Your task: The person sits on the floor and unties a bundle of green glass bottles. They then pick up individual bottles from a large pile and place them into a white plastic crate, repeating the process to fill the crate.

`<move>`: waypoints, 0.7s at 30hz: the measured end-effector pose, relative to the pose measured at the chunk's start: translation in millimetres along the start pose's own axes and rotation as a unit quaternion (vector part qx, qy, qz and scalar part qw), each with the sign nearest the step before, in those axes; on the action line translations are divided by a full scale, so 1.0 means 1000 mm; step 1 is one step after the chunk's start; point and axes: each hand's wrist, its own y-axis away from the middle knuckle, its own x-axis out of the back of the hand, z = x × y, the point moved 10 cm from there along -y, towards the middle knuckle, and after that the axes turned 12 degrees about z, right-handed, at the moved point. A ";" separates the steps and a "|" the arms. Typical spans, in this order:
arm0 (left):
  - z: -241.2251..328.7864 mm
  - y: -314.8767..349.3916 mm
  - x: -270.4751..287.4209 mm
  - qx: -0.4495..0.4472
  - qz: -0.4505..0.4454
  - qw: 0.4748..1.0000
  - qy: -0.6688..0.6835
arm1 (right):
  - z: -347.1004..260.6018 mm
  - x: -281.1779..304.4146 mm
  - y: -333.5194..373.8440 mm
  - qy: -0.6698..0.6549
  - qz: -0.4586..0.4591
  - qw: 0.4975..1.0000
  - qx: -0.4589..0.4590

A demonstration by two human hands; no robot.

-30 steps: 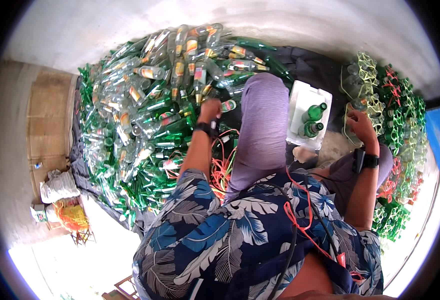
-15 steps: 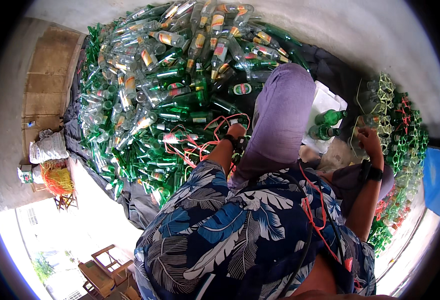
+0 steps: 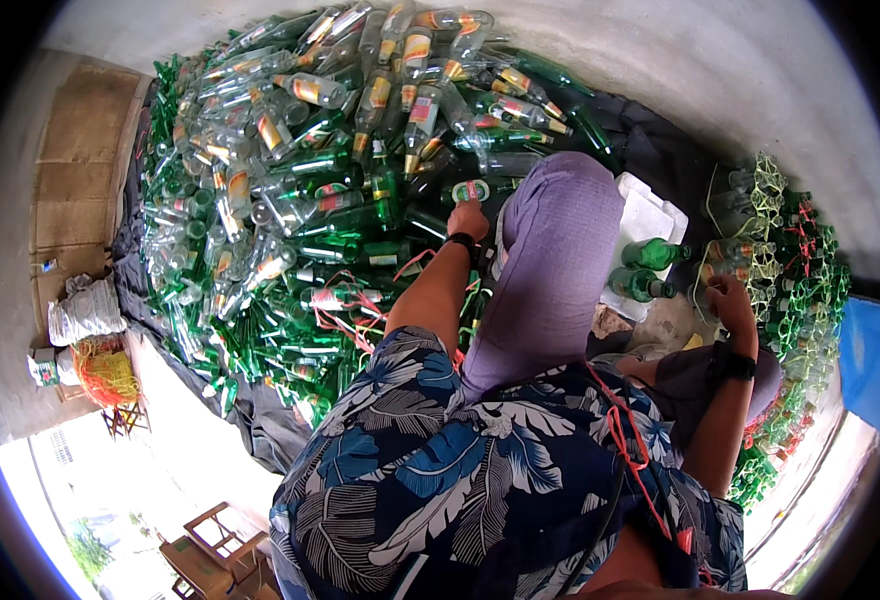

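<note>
At the near edge of the bottle heap, my left hand (image 3: 468,218) is closed at a green bottle (image 3: 471,190) with a white-and-red oval label; its fingertips are partly hidden. On the right, my right hand (image 3: 730,305) has its fingers curled on a clear bottle (image 3: 726,271) with an orange label, which lies against the stacked bottles. Yellow-green twine (image 3: 700,290) loops beside that hand. Between my legs, two green bottles (image 3: 650,254) lean on a white foam box (image 3: 642,210).
A large heap of loose green and clear bottles (image 3: 290,190) fills the left and far side, on dark sheeting (image 3: 650,130). Bottles netted in twine (image 3: 795,260) stand stacked at the right wall. Red twine (image 3: 345,315) lies on the heap. My raised knee (image 3: 565,220) stands between my hands.
My left hand has moved away from the red twine, forward to the green bottle. A clear orange-labelled bottle now shows at my right hand. The whole view has shifted slightly.
</note>
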 end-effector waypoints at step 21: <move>0.056 -0.038 0.044 0.025 -0.073 0.986 -0.149 | 0.011 -0.013 -0.005 0.031 -0.014 0.999 -0.038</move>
